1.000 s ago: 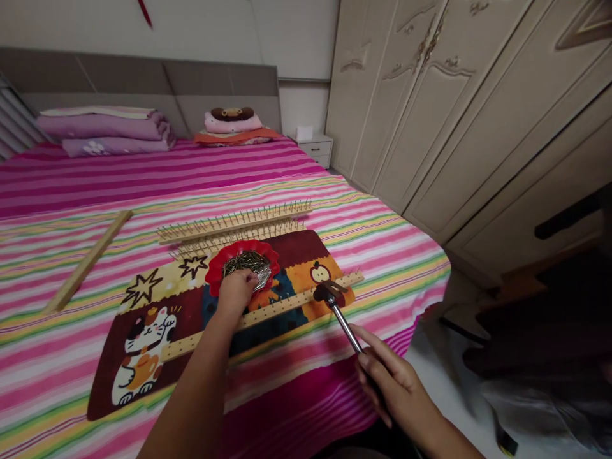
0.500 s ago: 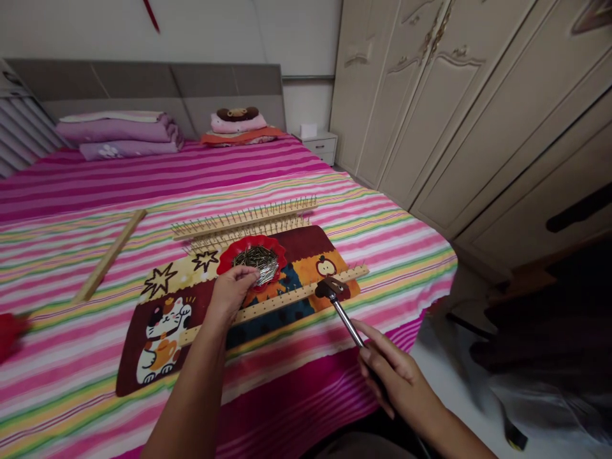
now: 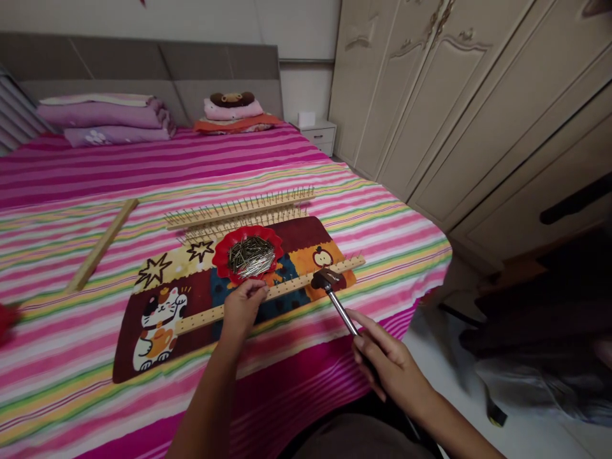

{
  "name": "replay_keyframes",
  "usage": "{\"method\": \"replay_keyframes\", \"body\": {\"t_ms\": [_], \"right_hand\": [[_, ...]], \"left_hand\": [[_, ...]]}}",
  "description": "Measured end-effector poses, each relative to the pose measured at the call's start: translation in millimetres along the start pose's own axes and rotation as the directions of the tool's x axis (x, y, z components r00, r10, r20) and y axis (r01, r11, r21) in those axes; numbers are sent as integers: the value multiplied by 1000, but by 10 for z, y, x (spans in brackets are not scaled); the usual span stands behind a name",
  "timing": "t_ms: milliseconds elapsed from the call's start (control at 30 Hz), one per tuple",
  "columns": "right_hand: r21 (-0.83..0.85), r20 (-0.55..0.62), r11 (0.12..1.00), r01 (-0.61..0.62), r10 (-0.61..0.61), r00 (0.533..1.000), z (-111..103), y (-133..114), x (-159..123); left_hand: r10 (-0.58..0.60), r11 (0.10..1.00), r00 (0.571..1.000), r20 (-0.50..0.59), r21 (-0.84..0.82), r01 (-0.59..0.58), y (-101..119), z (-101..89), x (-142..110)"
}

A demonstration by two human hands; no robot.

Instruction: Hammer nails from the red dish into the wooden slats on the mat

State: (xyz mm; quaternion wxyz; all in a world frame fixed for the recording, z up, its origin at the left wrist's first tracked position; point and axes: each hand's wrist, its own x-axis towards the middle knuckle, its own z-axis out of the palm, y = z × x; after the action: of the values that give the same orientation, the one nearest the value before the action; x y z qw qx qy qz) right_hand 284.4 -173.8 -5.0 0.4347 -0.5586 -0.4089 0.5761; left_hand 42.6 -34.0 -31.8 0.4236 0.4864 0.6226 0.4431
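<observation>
My right hand [image 3: 387, 363] is wrapped round the dark grip of a hammer [image 3: 342, 311] with a silver shaft. The hammer's dark head lies over the right part of a narrow wooden strip [image 3: 203, 319] with rows of small holes. A few nails stand up from the strip's right end. My left hand [image 3: 245, 305] is closed in a pinch at the strip's middle, just below a red scalloped bowl [image 3: 220, 256]. What the pinched fingertips hold is too small to make out. Loose nails [image 3: 252, 256] fill the bowl.
Behind the bowl lie two wooden strips [image 3: 239, 211] bristling with upright nails. A patterned mat [image 3: 125, 350] is under the bowl and strip. Another wooden bar [image 3: 102, 245] lies left on the striped bed [image 3: 62, 408]. Folded bedding [image 3: 102, 118] sits by the headboard; a wardrobe [image 3: 411, 95] stands right.
My left hand has left the nails in the bowl and moved down and right to the strip, still pinched. The hammer stays in my right hand over the strip. The view has shifted slightly.
</observation>
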Motion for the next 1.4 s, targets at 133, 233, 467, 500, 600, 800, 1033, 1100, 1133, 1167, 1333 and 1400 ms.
{"method": "replay_keyframes", "body": {"t_ms": [133,233,467,500,600,800,1033,1100,1133,1167,1333,1400], "right_hand": [[-8,20,1000,8,-8,1000,4,12,10],[-17,30,1000,3,-3,1000,13,10,18],[-39,48,999,-2,4,999,20,-17,11],[-44,49,999,0,2,999,21,-19,6],[-57,55,998,7,-4,998,35,-34,3],[-116,148,990,84,-67,987,225,-180,149],[-204,251,946,250,-197,948,566,-231,479],[-227,266,936,268,-205,942,610,-222,530],[-234,267,937,260,-195,944,620,-226,536],[-234,261,940,247,-184,948,620,-236,528],[-206,276,954,220,-159,948,456,-273,314],[-233,332,943,240,-155,930,319,-213,221]], "left_hand": [[97,988,994,-60,125,-89,-78,53,-7],[135,974,988,-73,195,-118,-90,43,5],[157,950,986,-59,280,-135,-102,23,36],[166,945,984,-58,293,-142,-95,25,32],[194,928,980,-48,332,-167,-71,34,13],[273,886,961,-38,398,-237,-80,51,-22],[331,850,944,-19,441,-289,-126,61,-42],[330,844,944,-19,454,-286,-136,64,-40],[327,841,945,-19,463,-281,-139,67,-38],[325,838,946,-18,469,-279,-143,70,-35],[321,847,947,-16,451,-280,-137,79,-37],[300,857,954,-12,443,-263,-113,49,-50]]}}
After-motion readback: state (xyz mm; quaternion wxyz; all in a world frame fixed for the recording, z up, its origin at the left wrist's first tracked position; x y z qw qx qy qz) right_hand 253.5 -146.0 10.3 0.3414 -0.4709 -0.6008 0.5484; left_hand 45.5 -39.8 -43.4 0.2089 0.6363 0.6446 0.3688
